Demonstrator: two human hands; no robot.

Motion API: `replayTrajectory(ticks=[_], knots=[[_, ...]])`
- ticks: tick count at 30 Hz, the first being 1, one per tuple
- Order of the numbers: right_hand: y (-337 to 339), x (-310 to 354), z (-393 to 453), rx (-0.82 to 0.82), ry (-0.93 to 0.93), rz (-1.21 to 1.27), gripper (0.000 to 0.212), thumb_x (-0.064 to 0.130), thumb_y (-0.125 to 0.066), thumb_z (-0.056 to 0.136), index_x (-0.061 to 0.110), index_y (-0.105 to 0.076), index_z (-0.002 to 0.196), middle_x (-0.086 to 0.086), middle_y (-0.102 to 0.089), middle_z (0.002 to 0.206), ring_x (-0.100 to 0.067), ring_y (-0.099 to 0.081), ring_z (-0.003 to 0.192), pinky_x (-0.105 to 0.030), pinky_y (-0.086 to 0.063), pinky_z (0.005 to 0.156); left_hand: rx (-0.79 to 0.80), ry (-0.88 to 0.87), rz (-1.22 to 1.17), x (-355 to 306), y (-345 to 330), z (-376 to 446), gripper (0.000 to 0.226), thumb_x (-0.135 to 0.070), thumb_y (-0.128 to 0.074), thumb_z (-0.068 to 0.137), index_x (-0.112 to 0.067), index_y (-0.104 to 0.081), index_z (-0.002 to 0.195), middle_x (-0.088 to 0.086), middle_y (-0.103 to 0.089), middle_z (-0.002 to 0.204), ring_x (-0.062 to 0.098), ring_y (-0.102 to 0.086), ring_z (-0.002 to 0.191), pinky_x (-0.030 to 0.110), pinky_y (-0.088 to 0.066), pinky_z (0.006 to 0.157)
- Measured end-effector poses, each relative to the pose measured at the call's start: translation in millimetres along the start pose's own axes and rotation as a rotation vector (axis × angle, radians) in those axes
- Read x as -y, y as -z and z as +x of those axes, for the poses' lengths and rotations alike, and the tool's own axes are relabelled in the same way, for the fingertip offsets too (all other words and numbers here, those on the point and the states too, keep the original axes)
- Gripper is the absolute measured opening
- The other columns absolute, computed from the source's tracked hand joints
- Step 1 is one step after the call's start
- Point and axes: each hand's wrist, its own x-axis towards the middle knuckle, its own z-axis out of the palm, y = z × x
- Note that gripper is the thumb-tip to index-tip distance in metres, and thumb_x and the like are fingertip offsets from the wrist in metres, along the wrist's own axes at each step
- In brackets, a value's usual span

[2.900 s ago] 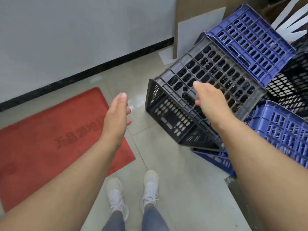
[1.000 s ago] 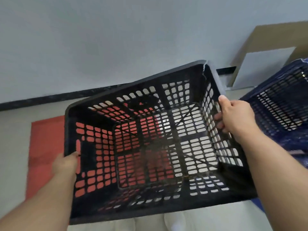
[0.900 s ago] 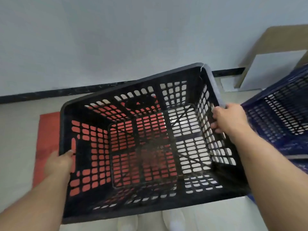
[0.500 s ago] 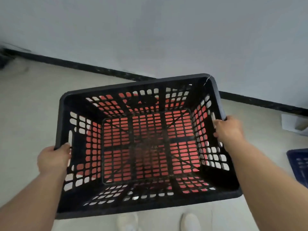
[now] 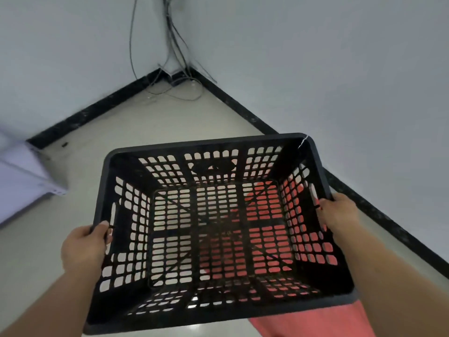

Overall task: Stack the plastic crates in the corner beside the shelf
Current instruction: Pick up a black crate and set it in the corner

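I've swung round with the black perforated plastic crate (image 5: 218,229): half a second ago the view ahead was flat wall and skirting, now the room corner (image 5: 178,76) is dead ahead, loose grey cables (image 5: 170,45) running down into it. The red floor mat (image 5: 313,322), which filled the whole crate bottom before, now shows only through the right half and past the near right edge, so I've moved off it.

Left hand (image 5: 83,249) holds the left rim, thumb on top by the handle slot, fingers curled under. Right hand (image 5: 339,214) grips the right rim the same way. Crate is airborne, mouth up, roughly level, between me and the corner.

A pale shelf edge (image 5: 26,176) shows at left, blurred. No crate in the corner yet, so this looks like the base of the stack. The cables may snag.
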Motion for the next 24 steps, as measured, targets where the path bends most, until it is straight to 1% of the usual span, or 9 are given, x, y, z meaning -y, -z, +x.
replayTrajectory(ticks=[2,4,7,9,11,16,19,21,24], knots=[[-26,47,8,0.053,0.039,0.015,0.021,0.020,-0.051,0.090,0.006,-0.059,0.076,-0.014,-0.059,0.071,-0.030,-0.058,0.071,-0.043,-0.053,0.072,-0.060,0.041,-0.034,-8,13,24,0.019,-0.032,-0.058,0.089,-0.019,-0.057,0.075,0.015,-0.066,0.082,0.040,-0.064,0.081,0.052,-0.052,0.083],[-52,92,21,0.104,0.121,-0.051,0.028,0.026,-0.048,0.090,0.006,-0.060,0.074,-0.017,-0.064,0.081,-0.030,-0.061,0.077,-0.045,-0.054,0.081,-0.104,0.100,-0.066,-19,21,45,0.022,-0.031,-0.057,0.090,-0.019,-0.055,0.071,0.014,-0.064,0.078,0.041,-0.064,0.079,0.052,-0.053,0.080],[-89,156,37,0.126,0.314,-0.463,0.021,0.018,-0.049,0.093,0.004,-0.061,0.104,-0.015,-0.066,0.106,-0.030,-0.063,0.099,-0.033,-0.049,0.084,-0.151,0.198,-0.129,-30,24,75,0.023,-0.028,-0.058,0.090,-0.019,-0.055,0.069,0.013,-0.062,0.076,0.043,-0.065,0.085,0.052,-0.053,0.082],[-111,197,51,0.158,0.390,-0.525,0.026,0.016,-0.055,0.090,0.008,-0.058,0.114,-0.010,-0.062,0.117,-0.025,-0.060,0.109,-0.030,-0.048,0.091,-0.181,0.258,-0.194,-34,21,93,0.018,-0.029,-0.060,0.088,-0.014,-0.060,0.078,0.013,-0.064,0.080,0.041,-0.065,0.088,0.051,-0.052,0.085],[-135,225,75,0.231,0.370,-0.466,0.028,0.017,-0.053,0.091,0.009,-0.057,0.118,-0.013,-0.059,0.124,-0.026,-0.057,0.114,-0.033,-0.046,0.097,-0.229,0.336,-0.259,-37,14,111,0.025,-0.035,-0.060,0.087,-0.010,-0.063,0.088,0.013,-0.067,0.085,0.035,-0.065,0.087,0.049,-0.051,0.085],[-186,280,103,0.380,0.281,-0.072,0.027,0.027,-0.048,0.089,0.008,-0.064,0.101,-0.021,-0.066,0.105,-0.038,-0.063,0.097,-0.048,-0.051,0.091,-0.300,0.454,-0.351,-44,-13,151,0.030,-0.039,-0.054,0.090,-0.011,-0.064,0.096,0.009,-0.066,0.082,0.030,-0.064,0.086,0.045,-0.050,0.082],[-216,303,119,0.450,0.300,-0.092,0.016,0.024,-0.048,0.092,0.020,-0.063,0.088,-0.011,-0.067,0.094,-0.029,-0.065,0.087,-0.047,-0.052,0.089,-0.310,0.484,-0.404,-41,-36,175,0.029,-0.037,-0.054,0.091,-0.011,-0.063,0.100,0.007,-0.064,0.081,0.026,-0.062,0.079,0.043,-0.050,0.079],[-242,311,131,0.477,0.317,-0.088,0.020,0.021,-0.047,0.093,0.028,-0.055,0.076,-0.008,-0.065,0.086,-0.028,-0.066,0.083,-0.047,-0.054,0.085,-0.330,0.515,-0.434,-36,-52,190,0.025,-0.036,-0.055,0.091,-0.013,-0.063,0.098,0.007,-0.065,0.083,0.023,-0.063,0.077,0.041,-0.052,0.081],[-280,319,150,0.440,0.337,-0.077,0.026,0.018,-0.047,0.094,0.029,-0.050,0.071,-0.008,-0.063,0.084,-0.027,-0.064,0.080,-0.045,-0.055,0.083,-0.347,0.524,-0.476,-28,-76,217,0.021,-0.036,-0.056,0.091,-0.017,-0.063,0.094,0.002,-0.065,0.079,0.016,-0.062,0.071,0.034,-0.051,0.072]])
